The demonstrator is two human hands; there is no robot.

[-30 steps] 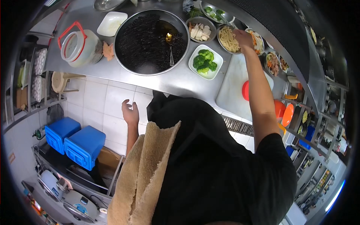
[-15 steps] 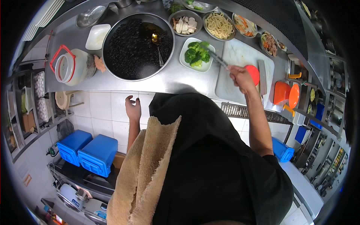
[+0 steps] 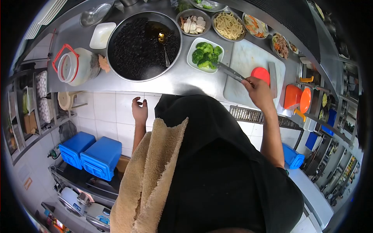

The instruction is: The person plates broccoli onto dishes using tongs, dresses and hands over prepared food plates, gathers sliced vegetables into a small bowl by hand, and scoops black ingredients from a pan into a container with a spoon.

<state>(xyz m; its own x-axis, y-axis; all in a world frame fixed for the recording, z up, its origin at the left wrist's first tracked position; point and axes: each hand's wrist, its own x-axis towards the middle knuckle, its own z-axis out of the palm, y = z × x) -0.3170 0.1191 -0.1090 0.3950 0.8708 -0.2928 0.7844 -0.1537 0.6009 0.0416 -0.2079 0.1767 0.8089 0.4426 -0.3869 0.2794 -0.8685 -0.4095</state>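
My right hand (image 3: 259, 91) is closed around the end of a pair of metal tongs (image 3: 232, 72), held above the left part of a white cutting board (image 3: 243, 58). The tips of the tongs reach the right rim of a white square dish (image 3: 191, 58) with broccoli (image 3: 205, 54) in it. Beside my right hand on the board are a round red thing (image 3: 260, 73) and a long flat metal blade (image 3: 273, 79). My left hand (image 3: 140, 110) hangs in front of the counter edge, fingers loosely bent and apart, holding nothing.
A wide metal basin (image 3: 111, 68) of dark beans or pearls with a spoon (image 3: 166, 56) stands left of the dish. A jar with a red handle (image 3: 75, 68) is further left. Along the back are bowls of noodles (image 3: 228, 25) and sliced pale pieces (image 3: 193, 24). Orange containers (image 3: 292, 96) hang right.
My right hand has drawn back toward me and slightly right with the tongs, whose tips have left the middle of the broccoli for the dish's right edge. My left hand has barely moved.
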